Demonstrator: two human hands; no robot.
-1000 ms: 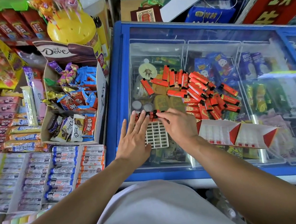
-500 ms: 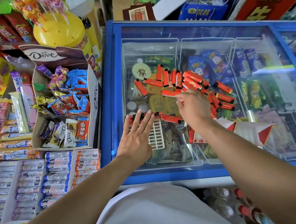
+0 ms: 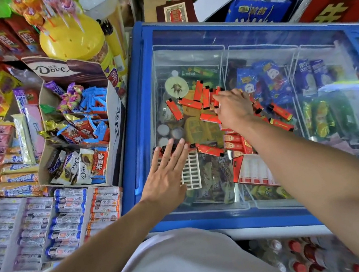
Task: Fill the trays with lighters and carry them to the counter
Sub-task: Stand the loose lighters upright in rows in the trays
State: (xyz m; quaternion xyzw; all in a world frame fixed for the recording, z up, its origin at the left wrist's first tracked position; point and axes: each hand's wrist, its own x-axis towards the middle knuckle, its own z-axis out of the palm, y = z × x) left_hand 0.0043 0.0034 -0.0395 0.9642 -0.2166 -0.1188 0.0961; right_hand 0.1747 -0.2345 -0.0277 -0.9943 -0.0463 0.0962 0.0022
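My right hand (image 3: 234,107) has left the tray (image 3: 190,170) and travelled up the freezer (image 3: 140,118) lid into the pile of lighters (image 3: 205,98), which lies beyond the tray. A second ago it was down at the tray's far edge, setting a lighter into the row; now its fingers are bent down over the near side of the pile, on top of a few upright lighters. I cannot tell whether it has one pinched yet or is only touching them (the back of the hand hides the fingertips).

My left hand (image 3: 168,173) has hardly moved: it still lies flat, fingers straight and spread, pressing on the left part of the tray to keep it from sliding on the glass. It grips nothing.

The tray sits at the near left of the lid, most of its white slots bare; only the row along its far edge shows lighters. One loose lighter (image 3: 210,150) lies just right of that row. A red and white box (image 3: 253,171) rests to the tray's right, under my right forearm.

So I judge this to be another fetch in the filling step, early on, with carrying still far off.
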